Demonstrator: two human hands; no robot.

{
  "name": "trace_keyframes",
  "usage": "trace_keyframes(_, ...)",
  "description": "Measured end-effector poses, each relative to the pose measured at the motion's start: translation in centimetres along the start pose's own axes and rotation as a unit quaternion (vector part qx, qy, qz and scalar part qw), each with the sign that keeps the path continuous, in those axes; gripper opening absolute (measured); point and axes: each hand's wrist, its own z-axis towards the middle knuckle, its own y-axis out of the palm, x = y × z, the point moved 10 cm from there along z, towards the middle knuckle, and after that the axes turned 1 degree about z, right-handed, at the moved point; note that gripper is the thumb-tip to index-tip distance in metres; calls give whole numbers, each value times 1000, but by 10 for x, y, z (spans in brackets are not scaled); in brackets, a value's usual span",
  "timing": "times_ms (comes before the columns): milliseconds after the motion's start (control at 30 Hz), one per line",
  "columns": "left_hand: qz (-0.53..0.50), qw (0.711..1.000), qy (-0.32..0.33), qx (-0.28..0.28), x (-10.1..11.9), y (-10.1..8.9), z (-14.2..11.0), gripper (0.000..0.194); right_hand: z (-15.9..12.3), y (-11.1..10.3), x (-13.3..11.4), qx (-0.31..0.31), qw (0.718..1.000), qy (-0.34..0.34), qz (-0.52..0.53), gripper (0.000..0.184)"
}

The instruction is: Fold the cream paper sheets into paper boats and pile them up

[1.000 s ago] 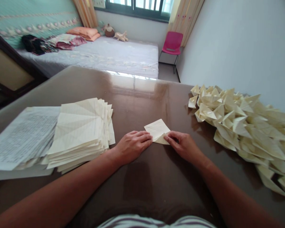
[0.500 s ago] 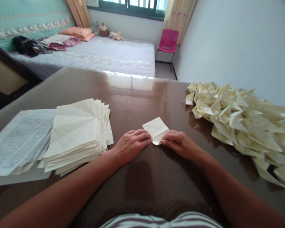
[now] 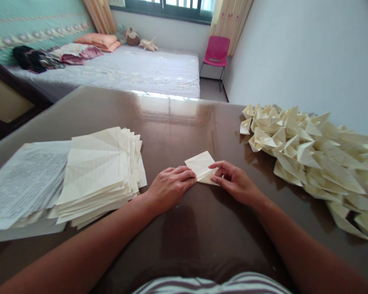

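A small folded sheet of cream paper (image 3: 201,163) lies on the brown table in front of me, with a narrow fold along its near edge. My left hand (image 3: 175,183) rests at the paper's left corner, its fingers pressed together on the edge. At the right side is my right hand (image 3: 233,179), thumb and index finger apart over the paper; the thumb tip touches the near fold. The paper's right corner is hidden behind these fingers.
On the left, a stack of creased cream sheets (image 3: 95,159) overlaps a pile of written pages (image 3: 27,179). A large heap of folded paper boats (image 3: 313,151) covers the table's right side. Beyond the glossy table (image 3: 168,134) are a bed (image 3: 147,69) and a pink chair (image 3: 217,51).
The paper's near corner has been folded up, leaving a straighter near edge. My right hand's fingers have spread and moved slightly over the paper; my left hand has stayed nearly still.
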Motion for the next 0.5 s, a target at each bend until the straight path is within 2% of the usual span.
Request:
trace_keyframes(67, -6, 1000, -2, 1, 0, -1, 0, 26, 0, -1, 0, 4, 1000, 3, -12, 28)
trace_keyframes(267, -23, 999, 1, 25, -1, -5, 0, 28, -3, -6, 5, 74, 988, 20, -138, 20)
trace_keyframes(333, -25, 999, 3, 29, -1, -6, 0, 28, -4, -5, 3, 78, 980, 7, -181, 13)
trace_keyframes(500, -17, 999, 9, 26, 3, -5, -1, 27, -4, -3, -4, 77, 969, -15, -234, 10)
